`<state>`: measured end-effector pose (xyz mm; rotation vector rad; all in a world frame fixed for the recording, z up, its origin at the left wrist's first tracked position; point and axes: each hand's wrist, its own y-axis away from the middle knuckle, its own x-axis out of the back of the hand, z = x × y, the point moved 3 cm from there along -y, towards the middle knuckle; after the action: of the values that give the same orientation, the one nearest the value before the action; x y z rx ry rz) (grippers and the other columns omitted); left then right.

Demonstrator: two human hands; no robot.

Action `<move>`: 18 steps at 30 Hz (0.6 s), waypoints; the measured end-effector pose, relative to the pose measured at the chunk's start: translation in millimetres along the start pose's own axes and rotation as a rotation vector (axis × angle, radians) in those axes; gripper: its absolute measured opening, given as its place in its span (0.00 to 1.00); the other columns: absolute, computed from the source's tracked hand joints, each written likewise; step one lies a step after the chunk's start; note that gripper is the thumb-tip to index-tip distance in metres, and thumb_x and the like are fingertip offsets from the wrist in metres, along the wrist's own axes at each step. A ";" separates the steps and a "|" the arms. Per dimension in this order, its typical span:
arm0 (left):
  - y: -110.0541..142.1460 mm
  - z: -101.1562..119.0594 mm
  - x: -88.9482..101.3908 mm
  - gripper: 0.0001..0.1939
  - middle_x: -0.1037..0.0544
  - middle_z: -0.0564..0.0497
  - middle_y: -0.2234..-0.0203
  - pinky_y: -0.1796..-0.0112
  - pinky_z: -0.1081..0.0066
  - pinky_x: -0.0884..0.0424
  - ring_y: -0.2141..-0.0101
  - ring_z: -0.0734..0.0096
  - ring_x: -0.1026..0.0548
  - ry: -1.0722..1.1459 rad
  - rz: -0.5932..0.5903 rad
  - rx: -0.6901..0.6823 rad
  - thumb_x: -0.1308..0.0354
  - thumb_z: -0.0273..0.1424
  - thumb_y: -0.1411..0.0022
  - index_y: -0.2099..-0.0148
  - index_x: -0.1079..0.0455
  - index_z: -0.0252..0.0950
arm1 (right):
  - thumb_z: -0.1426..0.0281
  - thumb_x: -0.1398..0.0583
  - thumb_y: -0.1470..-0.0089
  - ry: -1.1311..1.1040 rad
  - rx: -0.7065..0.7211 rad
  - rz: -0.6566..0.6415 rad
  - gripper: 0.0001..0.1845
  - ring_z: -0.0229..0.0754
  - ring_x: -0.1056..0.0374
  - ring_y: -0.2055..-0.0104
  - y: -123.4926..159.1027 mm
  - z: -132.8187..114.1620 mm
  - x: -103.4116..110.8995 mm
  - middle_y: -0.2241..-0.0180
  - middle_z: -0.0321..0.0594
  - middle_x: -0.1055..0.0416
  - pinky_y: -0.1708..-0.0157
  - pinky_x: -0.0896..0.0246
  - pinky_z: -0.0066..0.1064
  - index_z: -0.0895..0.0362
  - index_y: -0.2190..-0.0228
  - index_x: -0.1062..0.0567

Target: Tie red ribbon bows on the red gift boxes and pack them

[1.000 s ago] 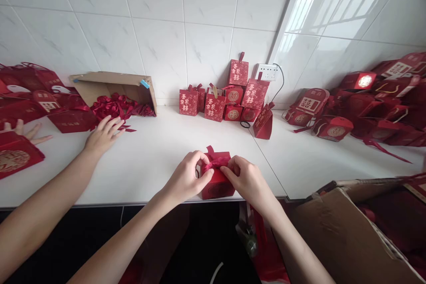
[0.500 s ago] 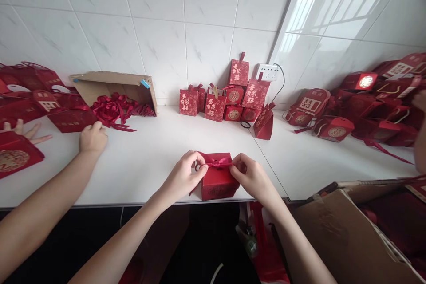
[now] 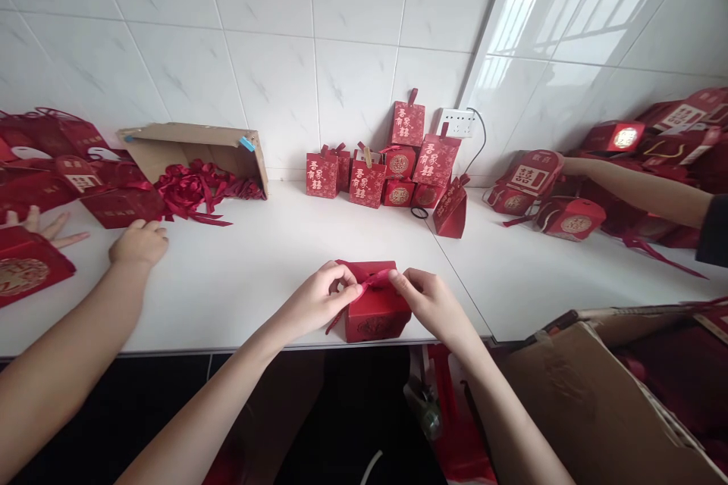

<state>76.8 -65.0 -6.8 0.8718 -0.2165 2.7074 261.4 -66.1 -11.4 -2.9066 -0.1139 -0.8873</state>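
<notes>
A red gift box stands near the front edge of the white table, between my hands. Across its top runs a red ribbon. My left hand pinches the ribbon between thumb and fingertips at the box's left side. On the other side my right hand has thumb and forefinger closed on the ribbon at the top right. A loose ribbon end hangs at the box's left corner. My fingers hide part of the ribbon.
Left, a co-worker's hand lies by red boxes and a cardboard tray of ribbons. Small red boxes stand against the wall. Another person's arm reaches into the right pile. A cardboard carton sits at front right.
The ribbon between my hands now slants, and my left fingers sit slightly farther right. The co-worker's hand at left has drawn back. An arm has reached in over the right pile.
</notes>
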 end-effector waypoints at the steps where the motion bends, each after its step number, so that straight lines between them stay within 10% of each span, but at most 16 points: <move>1: 0.2 -0.7 -0.6 0.13 0.32 0.52 0.67 0.64 0.71 0.36 0.68 0.71 0.32 -0.004 0.002 -0.009 0.49 0.41 0.41 0.69 0.35 0.37 | 0.48 0.49 0.49 -0.002 0.001 0.010 0.26 0.34 0.50 0.80 -0.8 -0.4 -1.6 0.84 0.31 0.46 0.79 0.54 0.26 0.56 0.83 0.39; 12: 4.5 -12.3 2.2 0.13 0.34 0.54 0.69 0.66 0.72 0.37 0.70 0.73 0.34 -0.038 -0.006 -0.006 0.52 0.42 0.40 0.69 0.40 0.38 | 0.51 0.46 0.52 -0.309 -0.006 -0.177 0.22 0.32 0.50 0.80 -10.1 21.6 -2.4 0.83 0.29 0.47 0.78 0.55 0.27 0.56 0.83 0.40; 18: 7.8 -5.9 3.2 0.12 0.31 0.53 0.68 0.63 0.71 0.35 0.66 0.70 0.32 -0.037 0.011 -0.014 0.49 0.42 0.41 0.67 0.37 0.38 | 0.55 0.45 0.49 0.009 0.136 0.150 0.17 0.38 0.38 0.71 -23.7 0.4 20.2 0.74 0.36 0.36 0.69 0.44 0.29 0.57 0.75 0.30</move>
<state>68.6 -70.3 -10.1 0.9196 -0.2482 2.6987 275.9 -41.7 1.3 -2.7435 0.0426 -0.8330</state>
